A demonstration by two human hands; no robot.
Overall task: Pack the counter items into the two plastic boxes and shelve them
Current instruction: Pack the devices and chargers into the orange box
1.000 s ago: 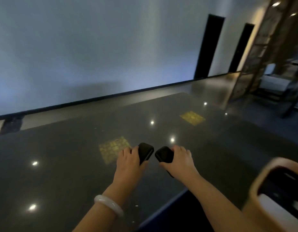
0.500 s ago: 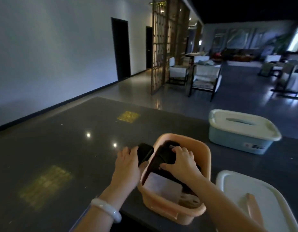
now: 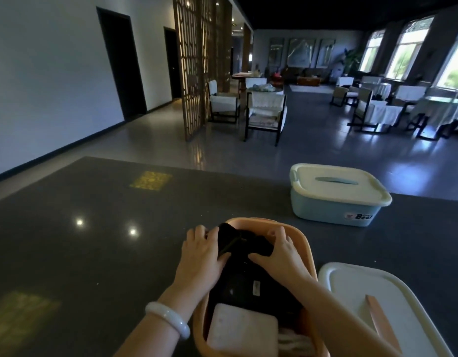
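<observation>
An open orange plastic box (image 3: 306,249) stands on the dark counter in front of me. Inside it lie dark items and a pale flat pack (image 3: 242,331). My left hand (image 3: 200,256) grips a small black case (image 3: 226,239) over the box's far left part. My right hand (image 3: 279,256) grips a second black case (image 3: 258,244) beside it, inside the box. The box's white lid (image 3: 356,287) with an orange handle lies on the counter to the right. A light blue box (image 3: 333,204) with its white lid on stands farther back on the right.
The dark polished counter (image 3: 94,240) stretches left and away, with light spots reflected on it. Beyond its far edge are a grey floor, chairs (image 3: 265,113), tables and a wooden lattice screen (image 3: 194,63).
My view swung right from the bare counter to the boxes. Both hands carried the two black cases from the counter to over and into the orange box.
</observation>
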